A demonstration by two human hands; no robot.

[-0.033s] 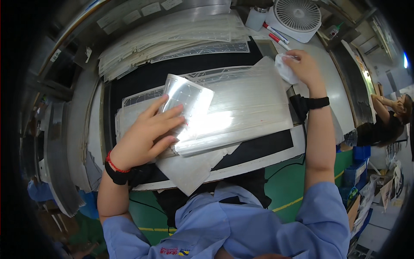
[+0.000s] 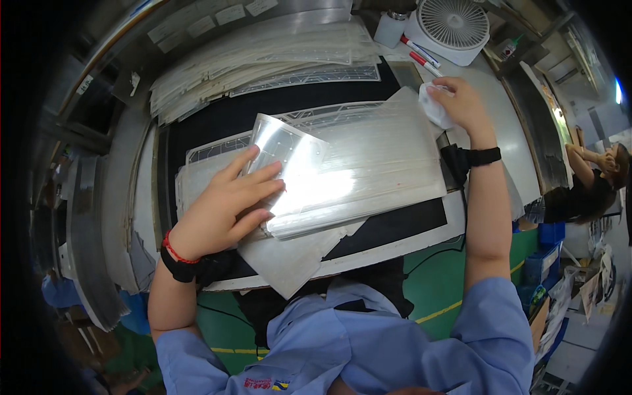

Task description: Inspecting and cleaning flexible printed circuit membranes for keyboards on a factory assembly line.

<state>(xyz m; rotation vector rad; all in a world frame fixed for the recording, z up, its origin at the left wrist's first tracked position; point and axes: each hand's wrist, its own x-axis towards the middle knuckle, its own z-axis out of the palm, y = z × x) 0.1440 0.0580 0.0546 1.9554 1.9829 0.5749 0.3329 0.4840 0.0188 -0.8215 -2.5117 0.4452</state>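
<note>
The left hand lies splayed, clasping nothing, on a small, glossy transparent plastic sheet atop a broad stack of clear plastic sheets; farther off, the right hand keeps its grip pinched on a crumpled white cloth. Scarcely anything shifts, so the work seems no further along.

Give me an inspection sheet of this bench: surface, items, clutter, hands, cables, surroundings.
Surface: black mat, partly covered.
Items: translucent sheets stacked in front; another stack behind; shiny section, loose or folded unclear.
Clutter: markers, bottle, fan at far right.
Hands: left hand, fingers spread on the shiny section; right hand pinches a white wad.
Cables: black cable near the right forearm.
Surroundings: green floor; person at right.
</note>
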